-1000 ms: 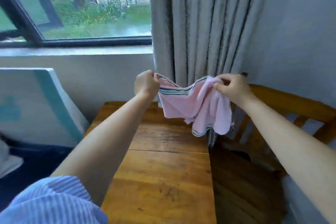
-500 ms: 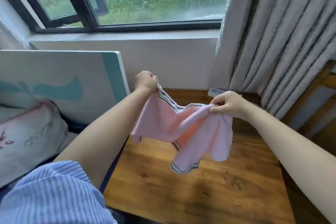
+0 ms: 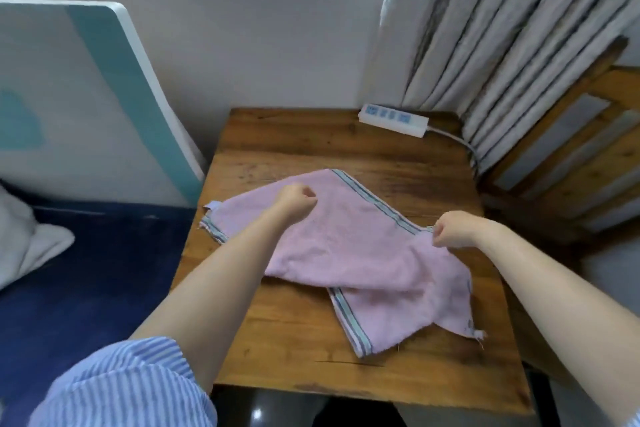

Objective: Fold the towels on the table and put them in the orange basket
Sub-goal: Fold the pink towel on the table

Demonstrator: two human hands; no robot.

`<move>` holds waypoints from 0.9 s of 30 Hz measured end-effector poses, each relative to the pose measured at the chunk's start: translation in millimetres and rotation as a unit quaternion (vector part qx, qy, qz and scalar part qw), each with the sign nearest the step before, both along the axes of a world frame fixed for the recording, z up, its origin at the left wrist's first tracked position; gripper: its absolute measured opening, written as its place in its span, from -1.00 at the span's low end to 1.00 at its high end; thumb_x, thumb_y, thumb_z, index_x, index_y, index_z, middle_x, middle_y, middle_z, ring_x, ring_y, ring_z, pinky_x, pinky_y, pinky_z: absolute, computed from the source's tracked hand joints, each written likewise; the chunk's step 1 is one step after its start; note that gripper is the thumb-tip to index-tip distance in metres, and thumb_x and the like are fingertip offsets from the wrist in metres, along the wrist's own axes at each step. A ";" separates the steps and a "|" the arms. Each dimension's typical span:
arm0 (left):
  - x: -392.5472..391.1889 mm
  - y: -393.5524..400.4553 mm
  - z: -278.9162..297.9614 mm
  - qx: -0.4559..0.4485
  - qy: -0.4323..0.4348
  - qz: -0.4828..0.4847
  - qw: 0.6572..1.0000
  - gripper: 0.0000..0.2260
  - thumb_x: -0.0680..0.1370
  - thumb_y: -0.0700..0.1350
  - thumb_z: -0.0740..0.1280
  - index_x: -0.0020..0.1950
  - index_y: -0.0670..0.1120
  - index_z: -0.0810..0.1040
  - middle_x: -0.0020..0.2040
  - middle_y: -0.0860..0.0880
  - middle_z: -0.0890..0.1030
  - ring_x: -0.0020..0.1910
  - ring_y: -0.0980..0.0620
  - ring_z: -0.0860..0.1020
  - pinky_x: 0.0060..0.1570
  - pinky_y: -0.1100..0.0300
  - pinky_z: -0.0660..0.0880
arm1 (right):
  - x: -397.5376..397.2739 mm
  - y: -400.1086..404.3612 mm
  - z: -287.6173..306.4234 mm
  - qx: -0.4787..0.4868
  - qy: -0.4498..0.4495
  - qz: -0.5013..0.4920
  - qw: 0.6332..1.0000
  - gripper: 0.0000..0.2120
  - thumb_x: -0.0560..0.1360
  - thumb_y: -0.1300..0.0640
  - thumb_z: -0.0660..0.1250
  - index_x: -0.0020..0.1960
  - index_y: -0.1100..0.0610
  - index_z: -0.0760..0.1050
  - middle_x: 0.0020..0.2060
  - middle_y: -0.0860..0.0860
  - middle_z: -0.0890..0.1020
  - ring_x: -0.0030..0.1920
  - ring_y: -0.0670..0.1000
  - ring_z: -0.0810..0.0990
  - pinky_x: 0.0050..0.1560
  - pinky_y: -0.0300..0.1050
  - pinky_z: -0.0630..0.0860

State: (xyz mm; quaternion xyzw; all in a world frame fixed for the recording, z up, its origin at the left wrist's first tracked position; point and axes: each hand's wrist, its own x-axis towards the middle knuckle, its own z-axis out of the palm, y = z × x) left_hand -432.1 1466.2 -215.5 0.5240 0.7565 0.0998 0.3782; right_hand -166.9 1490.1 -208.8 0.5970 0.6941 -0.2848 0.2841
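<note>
Head view looks down on my two hands over the table (image 3: 284, 350), each curled tight on the pink towel (image 3: 349, 246). My left hand (image 3: 294, 199) pinches the cloth near its far striped edge, with a frayed corner lying off to that hand's left, at the table's left edge. My right hand (image 3: 453, 229) grips the striped border where it bends, and from under that hand the towel runs back toward me in a second flap that ends in a loose corner near the table's right edge. I judge this to be the spreading step: the towel is down on the wood but lies skewed and partly doubled over itself, so no clean fold is made yet. Next I would need to pull my hands apart to draw the cloth flat, square its edges to the table, then bring one end over the other. Beyond my right hand a white power strip (image 3: 393, 120) sits at the far edge, its cord trailing toward the curtain (image 3: 502, 45); it lies apart from the towel but could be in the way if I slide the cloth forward. A wooden chair (image 3: 571, 149) stands to the right, a bed (image 3: 86, 270) to the left. I see no orange basket from here, so its place is unknown to me.
</note>
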 end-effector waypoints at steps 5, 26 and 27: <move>-9.2 -30.5 -53.6 -0.119 -0.072 0.066 0.988 -0.80 0.57 -0.21 0.13 -0.26 -0.12 0.41 -0.12 -0.16 0.46 -0.12 -0.09 0.47 -0.28 0.20 0.35 | -28.1 12.9 -49.7 0.052 0.053 0.001 0.997 -0.77 0.45 0.20 0.18 -0.12 0.21 0.61 -0.15 0.10 0.59 -0.05 0.13 0.58 -0.14 -0.14 0.42; -18.2 -69.6 -145.3 0.008 -0.241 0.574 0.783 -0.90 0.55 -0.25 0.24 -0.13 -0.14 0.52 -0.22 -0.03 0.48 -0.08 0.01 0.38 -0.04 0.17 0.35 | -68.8 68.0 -144.5 0.191 0.048 -0.105 0.975 -0.83 0.52 0.25 0.19 0.04 0.25 0.51 0.01 0.21 0.58 0.04 0.21 0.50 0.10 -0.01 0.35; -18.3 -65.9 -141.2 0.018 -0.244 0.554 0.796 -0.87 0.57 -0.22 0.23 -0.17 -0.12 0.48 -0.26 0.01 0.45 -0.10 0.02 0.38 -0.03 0.16 0.35 | -67.9 69.7 -143.4 0.186 0.081 -0.117 0.972 -0.83 0.52 0.26 0.18 0.01 0.28 0.52 -0.01 0.24 0.58 0.01 0.23 0.50 0.05 -0.02 0.39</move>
